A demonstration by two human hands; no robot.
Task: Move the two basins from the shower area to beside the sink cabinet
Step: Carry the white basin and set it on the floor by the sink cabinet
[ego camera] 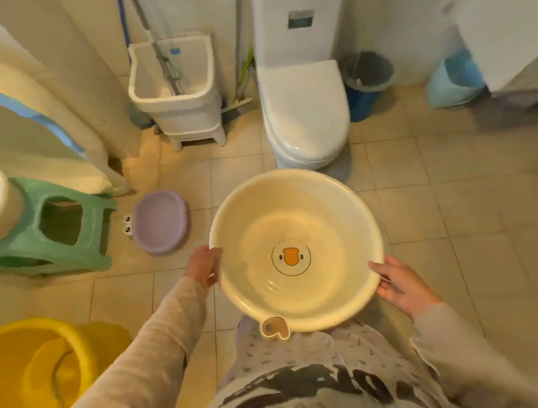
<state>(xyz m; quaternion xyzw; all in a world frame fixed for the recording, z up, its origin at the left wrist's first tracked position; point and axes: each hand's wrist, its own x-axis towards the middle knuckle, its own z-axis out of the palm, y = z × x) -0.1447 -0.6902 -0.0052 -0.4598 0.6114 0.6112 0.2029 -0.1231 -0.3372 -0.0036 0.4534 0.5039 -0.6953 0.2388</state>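
I hold a cream basin [294, 230] with an orange duck face printed on its bottom, level in front of my waist above the tiled floor. My left hand [202, 265] grips its left rim. My right hand [396, 283] grips its right rim. The basin is empty. A smaller lilac basin [161, 222] lies on the floor to the left, next to a green plastic stool [30, 244].
A white toilet [304, 108] stands straight ahead, with a white mop bucket [174, 87] to its left and a blue waste bin [367, 83] to its right. A light blue bucket [454, 81] sits beside a white cabinet [507, 26]. A yellow tub [30, 366] is at lower left.
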